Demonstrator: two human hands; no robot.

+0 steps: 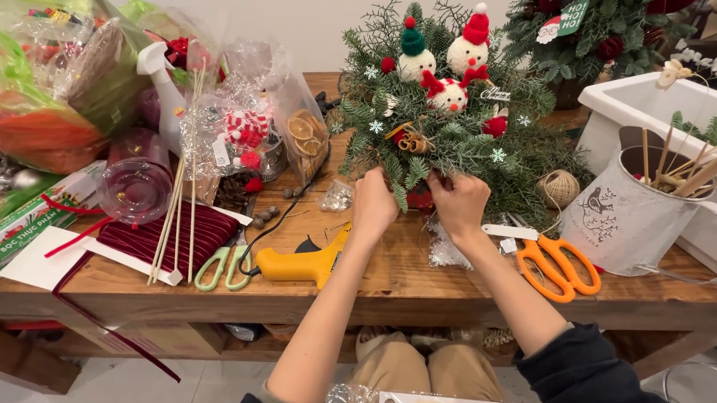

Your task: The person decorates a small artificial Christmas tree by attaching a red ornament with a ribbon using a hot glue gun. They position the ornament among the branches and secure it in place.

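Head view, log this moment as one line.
left hand: on evergreen arrangement base | right hand: same | yellow glue gun, orange scissors on table

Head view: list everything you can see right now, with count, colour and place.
evergreen arrangement: one, green with snowman figures and red berries, table centre
second arrangement: one, green, back right
orange scissors: one, right of the hands
green scissors: one, pale green, front left
glue gun: one, yellow, front centre
velvet ribbon: one card, dark red, left
wooden sticks: a bundle, pale, over the ribbon
twine ball: one, tan, right
metal pitcher: one, white, right, holding sticks
spray bottle: one, white, back left
left hand: at the arrangement's base
right hand: at the arrangement's base
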